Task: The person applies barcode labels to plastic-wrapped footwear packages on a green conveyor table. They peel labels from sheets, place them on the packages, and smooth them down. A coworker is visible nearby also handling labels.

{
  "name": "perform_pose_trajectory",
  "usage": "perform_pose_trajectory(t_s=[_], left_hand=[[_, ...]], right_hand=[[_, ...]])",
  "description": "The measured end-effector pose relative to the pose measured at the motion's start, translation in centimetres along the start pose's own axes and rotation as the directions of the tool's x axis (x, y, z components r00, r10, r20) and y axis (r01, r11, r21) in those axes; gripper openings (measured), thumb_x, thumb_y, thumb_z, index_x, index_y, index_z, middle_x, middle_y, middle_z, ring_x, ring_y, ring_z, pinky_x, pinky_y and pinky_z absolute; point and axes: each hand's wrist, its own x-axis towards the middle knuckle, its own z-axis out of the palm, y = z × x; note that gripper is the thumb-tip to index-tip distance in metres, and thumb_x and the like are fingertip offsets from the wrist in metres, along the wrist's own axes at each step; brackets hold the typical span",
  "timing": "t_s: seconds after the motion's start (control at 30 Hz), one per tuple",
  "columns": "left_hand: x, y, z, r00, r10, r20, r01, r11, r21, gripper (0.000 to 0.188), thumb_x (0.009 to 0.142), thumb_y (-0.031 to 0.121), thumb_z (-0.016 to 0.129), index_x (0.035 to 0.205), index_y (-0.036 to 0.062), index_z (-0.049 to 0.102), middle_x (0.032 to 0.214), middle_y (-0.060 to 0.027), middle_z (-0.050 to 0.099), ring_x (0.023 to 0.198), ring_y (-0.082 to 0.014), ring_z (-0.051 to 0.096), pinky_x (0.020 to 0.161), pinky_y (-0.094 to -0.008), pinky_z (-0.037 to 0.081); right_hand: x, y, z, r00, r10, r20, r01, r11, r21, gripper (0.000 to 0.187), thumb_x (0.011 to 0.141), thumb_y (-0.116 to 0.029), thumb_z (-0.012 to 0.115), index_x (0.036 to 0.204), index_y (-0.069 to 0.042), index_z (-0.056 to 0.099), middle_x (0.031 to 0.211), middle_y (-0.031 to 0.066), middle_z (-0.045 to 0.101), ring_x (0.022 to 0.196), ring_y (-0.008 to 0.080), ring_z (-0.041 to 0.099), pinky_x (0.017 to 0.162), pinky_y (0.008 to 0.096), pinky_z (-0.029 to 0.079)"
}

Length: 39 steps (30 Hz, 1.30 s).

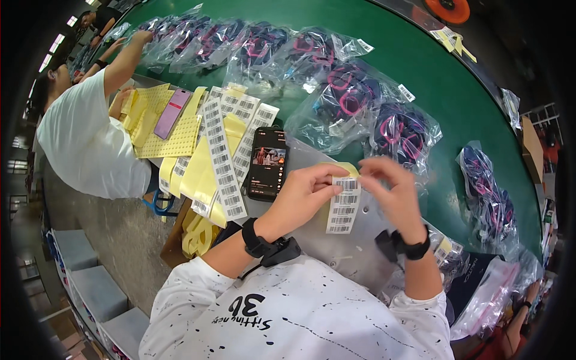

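Label strip [344,210] right of phone [267,163] | long axis runs bodyward from fingertips | I see left hand [307,195], nearer phone, pinching it | right hand [395,189], farther, blurred: grip I can't tell

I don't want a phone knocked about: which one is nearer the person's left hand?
The black smartphone, close beside the left hand. The pinkish-purple phone lies farther left, on a yellow dotted sheet.

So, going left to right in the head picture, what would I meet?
White-shirted co-worker, purple phone, long barcode strip, black phone, short barcode strip being held, bagged navy-and-pink bundle.
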Motion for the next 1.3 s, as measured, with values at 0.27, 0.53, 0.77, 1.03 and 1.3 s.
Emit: perform_pose_trajectory(t_s=[0.27,0.53,0.77,1.03,1.3], left_hand=[[-0.4,1.0,0.4,0.999,0.034,0.018,-0.035,0.999,0.04,0.025,0.092,0.0,0.061,0.116,-0.0054,0.062,0.112,-0.0107,0.067,0.1,-0.0116,0.064,0.087,-0.024,0.051],[-0.7,1.6,0.5,0.997,0.035,0.076,-0.045,0.991,0.13,0.024,0.092,0.0,0.061,0.115,-0.0052,0.063,0.106,-0.0097,0.069,0.096,-0.0106,0.064,0.084,-0.0235,0.051],[-1.0,2.0,1.1,0.999,0.044,0.03,-0.049,0.981,0.187,0.022,0.091,0.001,0.063,0.113,-0.0047,0.064,0.1,-0.0088,0.07,0.088,-0.008,0.064,0.077,-0.0218,0.051],[-0.7,1.6,1.9,0.999,0.041,0.011,-0.042,0.979,0.201,0.021,0.091,0.001,0.063,0.111,-0.0059,0.064,0.098,-0.0093,0.071,0.089,-0.0084,0.065,0.078,-0.0219,0.052],[-0.2,1.4,2.4,0.986,-0.122,0.115,0.108,0.986,0.126,0.044,0.088,-0.006,0.061,0.131,-0.0046,0.049,0.122,-0.0133,0.062,0.102,-0.0137,0.064,0.086,-0.0255,0.054]], right_hand=[[-2.7,-0.1,2.5,0.993,0.019,-0.12,0.01,0.972,0.236,0.016,0.085,0.0,0.067,0.101,0.003,0.069,0.09,0.0075,0.064,0.084,0.0134,0.061,0.078,0.0262,0.05],[-3.6,-0.8,1.6,0.959,0.284,-0.012,-0.249,0.858,0.45,0.019,0.088,-0.002,0.067,0.106,0.003,0.068,0.094,0.0028,0.066,0.088,0.0078,0.06,0.079,0.0226,0.049],[-4.3,-0.8,2.0,0.965,0.228,-0.129,-0.16,0.903,0.398,0.014,0.088,-0.005,0.068,0.1,0.003,0.07,0.09,0.0032,0.067,0.083,0.007,0.06,0.072,0.0219,0.048],[-4.9,0.4,2.3,0.931,-0.209,-0.3,0.168,0.973,-0.158,0.012,0.077,-0.001,0.073,0.089,0.001,0.071,0.081,0.0089,0.063,0.07,0.0191,0.06,0.065,0.0294,0.047],[-5.5,0.0,2.5,0.867,-0.4,-0.298,0.279,0.884,-0.375,0.013,0.071,0.004,0.072,0.082,0.0,0.066,0.09,0.0103,0.06,0.085,0.0279,0.059,0.073,0.0367,0.048]])
